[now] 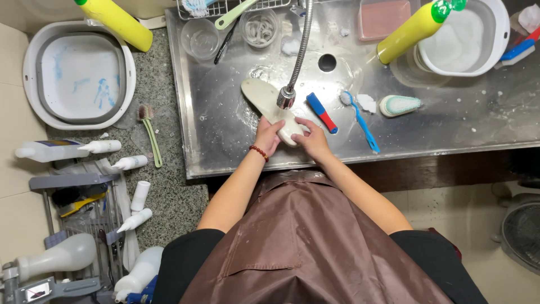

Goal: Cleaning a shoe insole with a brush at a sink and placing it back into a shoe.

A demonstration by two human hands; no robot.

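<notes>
Both hands hold a cream insole [269, 101] under the tap [286, 97], frame centre.
Left hand [267, 135] and right hand [311, 138] clasp its near end by the sink's front edge [394, 155]; brushes [360, 118] crowd the right, bare steel lies left.

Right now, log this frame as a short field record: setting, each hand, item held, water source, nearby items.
setting: steel sink seen from above, person in a brown apron
left hand: left hand, beaded bracelet at the wrist, grips the insole's near end
right hand: right hand, fingers on the same end
item held: cream shoe insole, under the tap
water source: flexible metal faucet
nearby items: red and blue brush, blue toothbrush, yellow bottle, white basin
</notes>
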